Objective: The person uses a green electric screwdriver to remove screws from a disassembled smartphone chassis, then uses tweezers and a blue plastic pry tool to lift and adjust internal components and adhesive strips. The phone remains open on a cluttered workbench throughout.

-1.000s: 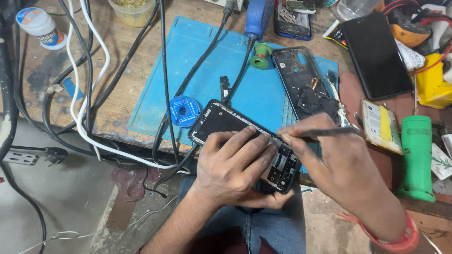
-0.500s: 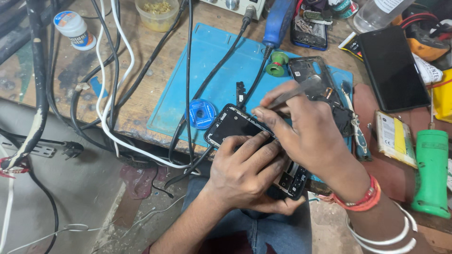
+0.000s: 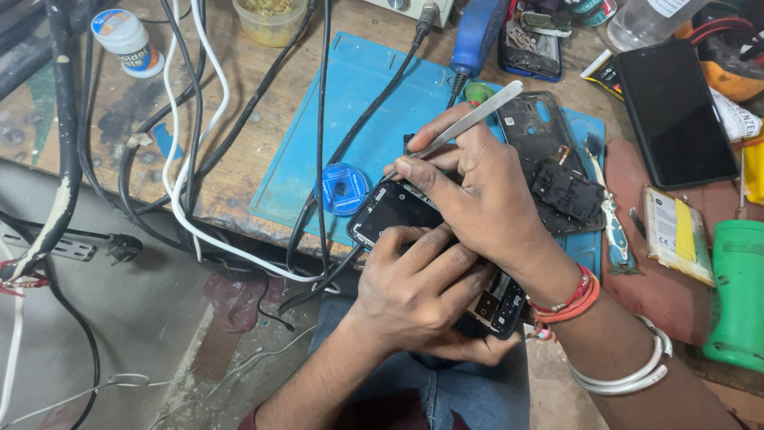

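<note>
Both hands work on one opened phone (image 3: 395,209) at the bench edge: left hand (image 3: 414,295) grips it steady from below, right hand (image 3: 477,199) above pinches metal tweezers (image 3: 469,121), tips hidden.

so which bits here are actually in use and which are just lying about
In use: opened phone, held by left hand; tweezers in right hand.

Lying about: back cover, black phone, battery, solder reel, white jar, green tool.
</note>
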